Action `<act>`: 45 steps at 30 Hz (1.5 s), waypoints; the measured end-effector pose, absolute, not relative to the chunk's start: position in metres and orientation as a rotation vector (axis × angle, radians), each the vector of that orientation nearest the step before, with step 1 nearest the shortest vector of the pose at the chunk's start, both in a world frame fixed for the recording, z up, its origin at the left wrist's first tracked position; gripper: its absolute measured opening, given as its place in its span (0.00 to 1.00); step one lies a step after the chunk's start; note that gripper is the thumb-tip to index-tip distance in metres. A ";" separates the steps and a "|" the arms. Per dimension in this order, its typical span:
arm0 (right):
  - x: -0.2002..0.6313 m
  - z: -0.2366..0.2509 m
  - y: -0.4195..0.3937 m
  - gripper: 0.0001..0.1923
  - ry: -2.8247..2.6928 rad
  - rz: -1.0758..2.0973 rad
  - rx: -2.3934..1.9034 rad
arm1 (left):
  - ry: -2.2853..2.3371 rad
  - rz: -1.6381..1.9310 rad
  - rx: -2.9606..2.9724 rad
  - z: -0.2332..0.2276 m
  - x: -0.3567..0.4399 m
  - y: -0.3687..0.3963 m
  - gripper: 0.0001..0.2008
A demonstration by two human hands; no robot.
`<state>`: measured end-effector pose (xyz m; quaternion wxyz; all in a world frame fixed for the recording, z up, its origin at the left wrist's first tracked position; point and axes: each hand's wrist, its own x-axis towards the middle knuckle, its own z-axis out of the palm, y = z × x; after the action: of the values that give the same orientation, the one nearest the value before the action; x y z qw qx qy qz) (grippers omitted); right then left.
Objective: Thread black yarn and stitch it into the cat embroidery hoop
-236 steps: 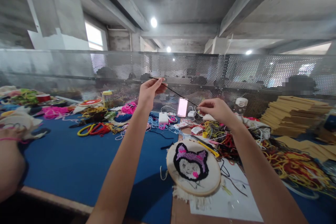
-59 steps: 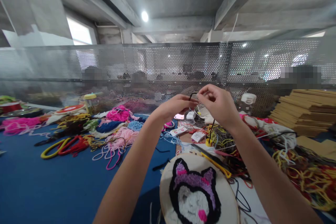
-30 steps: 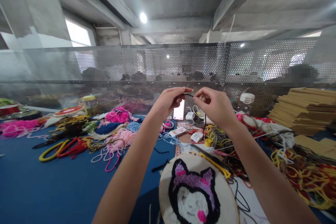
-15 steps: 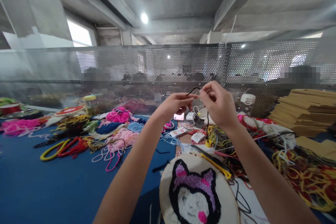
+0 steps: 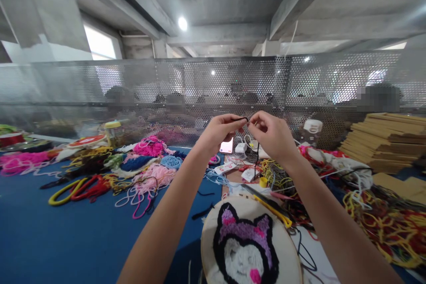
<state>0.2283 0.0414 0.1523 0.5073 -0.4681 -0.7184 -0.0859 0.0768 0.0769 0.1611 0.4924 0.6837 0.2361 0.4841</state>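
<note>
My left hand [image 5: 223, 129] and my right hand [image 5: 273, 136] are raised over the work surface, their fingertips meeting. Both pinch a strand of black yarn [image 5: 257, 156], which crosses between the fingers and hangs below my right hand. Whether a needle is also in the fingers is too small to tell. Beneath my hands lies a round embroidery hoop [image 5: 291, 255] with cream cloth. On it is a thick-yarn design of a black-and-purple eared hood [image 5: 244, 230] around a white face with pink patches. Yellow-handled scissors [image 5: 282, 219] lie across the hoop's upper right edge.
Tangled yarn [image 5: 382, 230] covers the right side. Pink, blue and dark yarn piles [image 5: 149, 177] lie left on the blue table [image 5: 83, 235], beside red scissors handles [image 5: 89, 190]. Stacked brown cardboard [image 5: 382, 142] stands at right. A lit phone [image 5: 226, 145] sits before a perforated metal screen [image 5: 213, 80].
My right hand has moved left and slightly down, bringing its fingertips to my left hand's. The raised arc of black yarn between them has become shorter and flatter.
</note>
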 end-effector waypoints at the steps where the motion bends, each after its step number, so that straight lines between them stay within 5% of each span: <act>1: 0.229 0.152 0.041 0.04 -1.734 -0.202 -1.128 | 0.579 1.179 1.665 0.161 0.077 0.077 0.07; 21: 0.244 0.166 0.030 0.06 -1.659 -0.279 -1.091 | 0.603 1.110 1.292 0.160 0.068 0.090 0.15; 28: 0.262 0.183 0.009 0.05 -1.487 -0.165 -0.986 | 0.563 0.993 1.244 0.158 0.064 0.091 0.04; 35: 0.264 0.193 -0.003 0.06 -1.443 -0.072 -0.966 | 0.495 1.143 1.214 0.149 0.060 0.090 0.09; 45: 0.222 0.170 0.018 0.06 -1.818 -0.107 -1.098 | 0.687 0.923 1.274 0.111 0.045 0.124 0.06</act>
<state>0.2217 0.0183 0.1697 0.4861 -0.4513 -0.7471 -0.0439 0.0446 0.1238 0.1107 0.6537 0.5618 0.3027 0.4067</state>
